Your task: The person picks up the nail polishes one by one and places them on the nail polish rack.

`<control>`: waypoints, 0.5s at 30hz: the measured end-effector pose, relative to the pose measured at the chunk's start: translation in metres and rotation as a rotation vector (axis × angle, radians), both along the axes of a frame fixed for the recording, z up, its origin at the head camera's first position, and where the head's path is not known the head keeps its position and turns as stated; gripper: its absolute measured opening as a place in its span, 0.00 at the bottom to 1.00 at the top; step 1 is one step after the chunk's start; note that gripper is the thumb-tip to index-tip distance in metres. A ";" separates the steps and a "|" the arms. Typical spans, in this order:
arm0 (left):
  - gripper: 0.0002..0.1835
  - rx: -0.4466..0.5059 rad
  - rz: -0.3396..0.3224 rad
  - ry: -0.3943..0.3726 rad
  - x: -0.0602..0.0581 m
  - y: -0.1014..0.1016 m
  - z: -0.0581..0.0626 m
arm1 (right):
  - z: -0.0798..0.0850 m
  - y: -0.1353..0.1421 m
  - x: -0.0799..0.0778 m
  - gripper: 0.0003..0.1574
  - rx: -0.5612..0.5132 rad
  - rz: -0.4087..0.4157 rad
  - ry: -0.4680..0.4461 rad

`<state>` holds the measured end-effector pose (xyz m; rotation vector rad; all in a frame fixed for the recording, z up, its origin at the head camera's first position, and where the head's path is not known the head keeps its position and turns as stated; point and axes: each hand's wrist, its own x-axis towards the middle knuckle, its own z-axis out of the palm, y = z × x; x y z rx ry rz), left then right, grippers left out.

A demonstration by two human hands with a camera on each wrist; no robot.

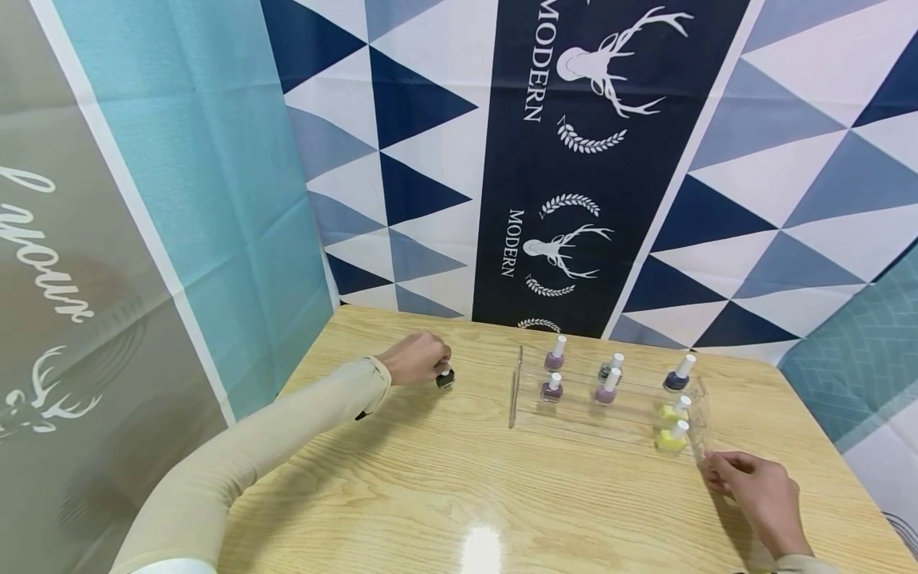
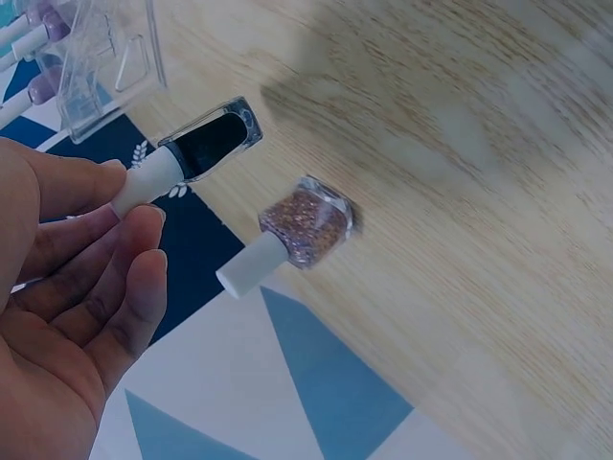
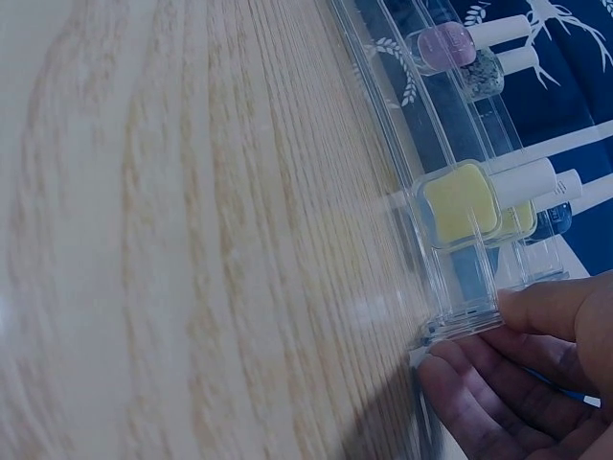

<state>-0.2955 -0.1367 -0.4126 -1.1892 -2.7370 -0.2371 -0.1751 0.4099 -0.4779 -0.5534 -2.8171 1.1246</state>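
My left hand [image 1: 418,359] pinches the white cap of a dark nail polish bottle [image 2: 213,142] between thumb and fingers. Beside it in the left wrist view, a glittery pinkish nail polish bottle [image 2: 306,222] stands on the table; the head view does not show it. At the right, my right hand [image 1: 762,493] grips the end panel of a clear stepped rack [image 3: 466,321] with thumb and fingertips. On the rack's tiers are yellow bottles [image 1: 672,438], a dark blue one [image 1: 676,378], purple and mauve ones [image 1: 606,392], and a grey speckled one [image 3: 482,75].
The rack stands on a light wood-grain table [image 1: 402,470], toward its back right. Behind the table hangs a patterned cloth [image 1: 423,159] with triangles and deer heads. Another cloth [image 1: 208,159] closes the left side.
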 end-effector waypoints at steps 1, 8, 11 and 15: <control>0.26 0.001 -0.002 -0.001 0.000 0.001 0.000 | 0.000 0.000 0.000 0.36 -0.001 0.001 0.001; 0.26 0.002 -0.029 0.000 0.003 0.006 0.002 | -0.001 -0.001 -0.002 0.36 -0.039 -0.013 -0.015; 0.26 -0.003 -0.035 0.003 0.004 0.008 0.002 | -0.002 0.000 -0.002 0.36 -0.044 -0.014 -0.014; 0.24 0.007 -0.046 0.014 0.005 0.010 0.002 | -0.002 0.002 -0.002 0.38 -0.047 -0.007 -0.014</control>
